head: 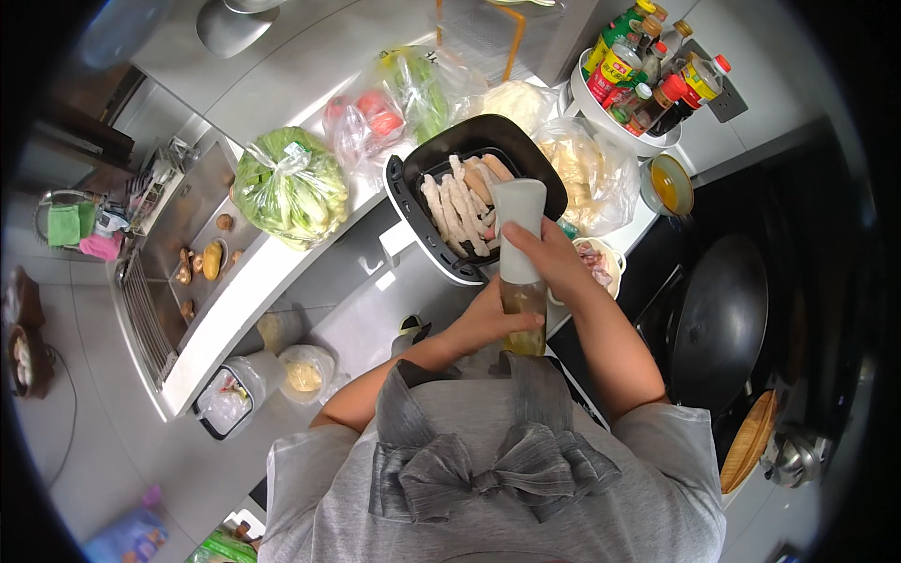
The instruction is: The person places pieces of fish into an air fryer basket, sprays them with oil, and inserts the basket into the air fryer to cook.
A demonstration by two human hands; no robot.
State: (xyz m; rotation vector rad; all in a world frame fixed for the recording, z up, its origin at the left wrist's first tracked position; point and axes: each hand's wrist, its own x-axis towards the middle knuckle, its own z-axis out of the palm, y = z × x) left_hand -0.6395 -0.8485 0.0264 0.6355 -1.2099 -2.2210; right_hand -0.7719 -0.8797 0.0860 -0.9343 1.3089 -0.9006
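Note:
Both my hands hold an oil spray bottle [522, 302] with a pale grey top and yellowish liquid in its clear lower part. My left hand [489, 317] wraps the lower part, while my right hand [545, 253] grips the grey top. Just beyond the bottle, a black air fryer basket [538, 165] with a white front rests at the counter's edge. Several whitish, coated strips [450, 211] and some browner sausage-like pieces [479, 183] lie inside it, partly hidden by the bottle. Behind my right hand, a bowl of raw meat [598, 264] is partly covered.
Bagged leafy greens [292, 190], bagged tomatoes [380, 112] and another clear bag [584, 176] line the counter. Sauce bottles stand on a white round rack [591, 95]. A bowl of beaten egg [665, 184] and a black wok [721, 317] are at right. Mushrooms [184, 271] lie in the sink at left.

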